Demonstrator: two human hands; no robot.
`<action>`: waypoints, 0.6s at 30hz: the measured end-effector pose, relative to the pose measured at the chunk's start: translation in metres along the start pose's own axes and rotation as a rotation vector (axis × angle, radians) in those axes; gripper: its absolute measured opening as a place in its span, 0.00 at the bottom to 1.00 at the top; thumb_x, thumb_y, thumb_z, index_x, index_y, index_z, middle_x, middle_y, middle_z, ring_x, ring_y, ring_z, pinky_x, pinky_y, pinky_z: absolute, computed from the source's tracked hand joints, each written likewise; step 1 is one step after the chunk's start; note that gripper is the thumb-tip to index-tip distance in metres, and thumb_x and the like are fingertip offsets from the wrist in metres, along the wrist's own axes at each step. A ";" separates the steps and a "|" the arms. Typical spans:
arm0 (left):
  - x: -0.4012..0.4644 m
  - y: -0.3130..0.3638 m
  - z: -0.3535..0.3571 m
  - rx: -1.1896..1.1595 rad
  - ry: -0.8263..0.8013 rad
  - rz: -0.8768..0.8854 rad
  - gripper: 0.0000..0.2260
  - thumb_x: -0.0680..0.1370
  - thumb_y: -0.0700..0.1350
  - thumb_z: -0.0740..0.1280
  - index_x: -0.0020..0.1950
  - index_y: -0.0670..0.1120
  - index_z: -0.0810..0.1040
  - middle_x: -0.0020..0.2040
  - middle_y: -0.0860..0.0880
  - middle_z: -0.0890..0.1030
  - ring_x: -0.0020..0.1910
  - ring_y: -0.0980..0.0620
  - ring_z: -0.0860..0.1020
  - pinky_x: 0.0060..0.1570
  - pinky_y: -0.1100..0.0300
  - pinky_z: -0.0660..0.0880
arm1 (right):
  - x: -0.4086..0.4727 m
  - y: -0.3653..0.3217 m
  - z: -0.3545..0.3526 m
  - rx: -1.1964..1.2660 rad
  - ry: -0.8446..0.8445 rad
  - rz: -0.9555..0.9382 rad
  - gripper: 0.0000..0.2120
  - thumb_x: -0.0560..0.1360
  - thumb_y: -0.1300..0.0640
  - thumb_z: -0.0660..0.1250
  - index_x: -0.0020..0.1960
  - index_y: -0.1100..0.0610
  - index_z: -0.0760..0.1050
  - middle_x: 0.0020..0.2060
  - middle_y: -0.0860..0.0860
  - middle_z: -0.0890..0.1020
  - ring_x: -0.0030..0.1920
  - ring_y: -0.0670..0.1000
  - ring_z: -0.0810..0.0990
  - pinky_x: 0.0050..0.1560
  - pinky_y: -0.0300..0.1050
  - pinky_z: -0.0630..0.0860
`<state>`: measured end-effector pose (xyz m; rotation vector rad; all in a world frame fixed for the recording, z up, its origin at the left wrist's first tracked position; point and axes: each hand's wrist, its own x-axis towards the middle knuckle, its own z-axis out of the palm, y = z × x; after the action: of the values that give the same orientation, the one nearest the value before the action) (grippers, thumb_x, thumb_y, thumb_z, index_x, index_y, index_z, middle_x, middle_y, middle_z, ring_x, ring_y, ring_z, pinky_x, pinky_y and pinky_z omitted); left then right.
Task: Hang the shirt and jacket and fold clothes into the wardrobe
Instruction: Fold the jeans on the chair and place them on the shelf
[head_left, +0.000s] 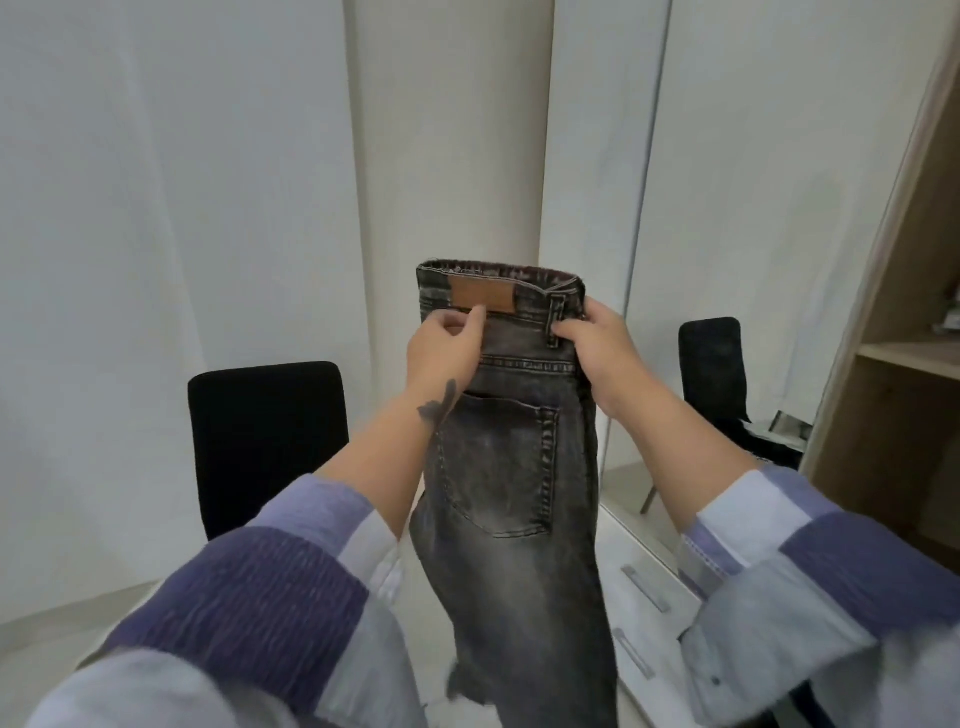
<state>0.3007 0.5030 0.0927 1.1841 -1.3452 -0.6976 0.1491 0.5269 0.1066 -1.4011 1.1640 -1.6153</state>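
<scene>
Item: one pair of jeans (511, 457), dark grey washed denim, folded lengthwise and held up by the waistband between the hands, legs hanging below. The left hand (444, 348) is pinched on the waistband's left edge beneath the one leather patch (482, 296); the right hand (597, 345) is curled round the right edge at a belt loop. Judged moderately heavy, soft, limp, not slippery; best held at the waistband. One black chair (265, 436) is seen below-left of the left hand.

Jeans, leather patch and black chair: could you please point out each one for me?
jeans (511, 467), head view, on the back pocket.
leather patch (482, 295), head view, at its middle, on the waistband.
black chair (265, 436), head view, on the backrest.
</scene>
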 end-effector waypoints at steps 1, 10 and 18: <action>-0.002 -0.009 -0.002 0.075 0.087 0.059 0.19 0.75 0.60 0.65 0.58 0.48 0.73 0.55 0.49 0.78 0.55 0.51 0.77 0.54 0.56 0.74 | 0.001 -0.006 -0.003 0.011 -0.007 -0.008 0.13 0.76 0.69 0.60 0.54 0.58 0.77 0.46 0.55 0.83 0.46 0.55 0.82 0.51 0.51 0.80; -0.028 -0.055 -0.014 -0.357 -0.115 -0.132 0.44 0.64 0.67 0.69 0.74 0.49 0.59 0.64 0.46 0.74 0.60 0.51 0.75 0.61 0.56 0.71 | 0.007 -0.037 -0.036 0.142 0.027 -0.063 0.10 0.79 0.64 0.60 0.52 0.52 0.77 0.47 0.54 0.82 0.48 0.56 0.81 0.55 0.57 0.78; -0.032 -0.017 -0.001 -0.387 -0.010 -0.014 0.20 0.69 0.55 0.74 0.57 0.47 0.80 0.50 0.50 0.83 0.51 0.53 0.81 0.54 0.58 0.78 | 0.010 -0.048 -0.054 0.182 0.019 -0.079 0.13 0.80 0.63 0.59 0.62 0.55 0.74 0.46 0.53 0.82 0.44 0.53 0.81 0.47 0.52 0.80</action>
<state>0.3009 0.5272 0.0664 0.8799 -1.1456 -0.9272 0.0964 0.5451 0.1539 -1.3313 0.9566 -1.7458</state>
